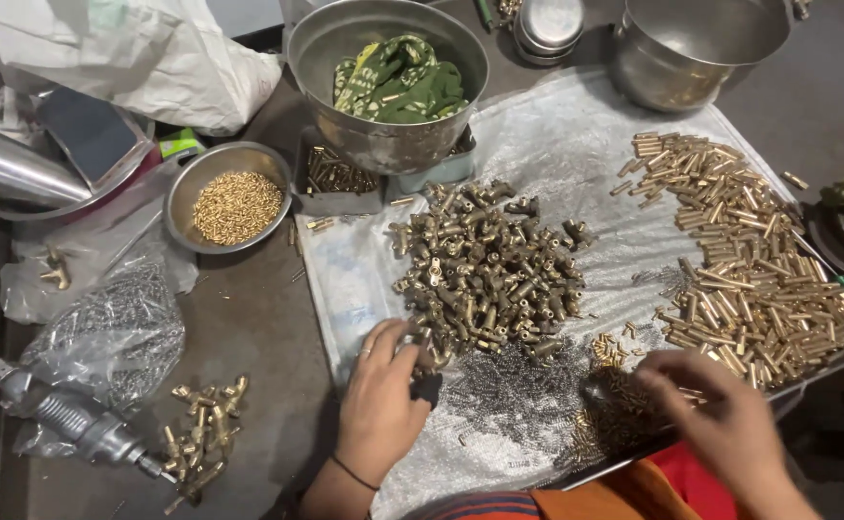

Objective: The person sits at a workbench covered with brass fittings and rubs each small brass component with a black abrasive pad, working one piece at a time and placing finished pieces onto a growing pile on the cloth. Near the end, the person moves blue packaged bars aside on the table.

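Head view, looking down on a tabletop [249, 327] partly covered by a clear plastic sheet [557, 135]. The left hand [381, 404] rests at the near edge of a central heap of brass T-shaped fittings [485, 270]; its fingers are curled closed around one brass fitting [422, 349], with a small dark object [427, 388] just below the fingertips. A thin dark band circles the left wrist. The right hand [730, 424] is blurred, fingers bent and partly spread above a small pile of short brass pins [607, 419]; whether its grip has hold of anything cannot be told. Between the two hands lies a patch of fine steel springs [518, 390]. To the right, a large heap of brass tubes [750, 260] spreads across the sheet. Behind the central heap stands a large steel bowl [388, 125] holding a green and yellow cloth [398, 82], set on a tray of brass parts [335, 178]. Left of it, a small steel bowl [183, 193] contains small brass pieces [237, 206]. On the near left, a few assembled brass fittings [200, 443] lie beside a grey pneumatic tool [70, 419] and a clear bag of steel springs [114, 327]. A second steel pot [692, 48] stands at the far right.
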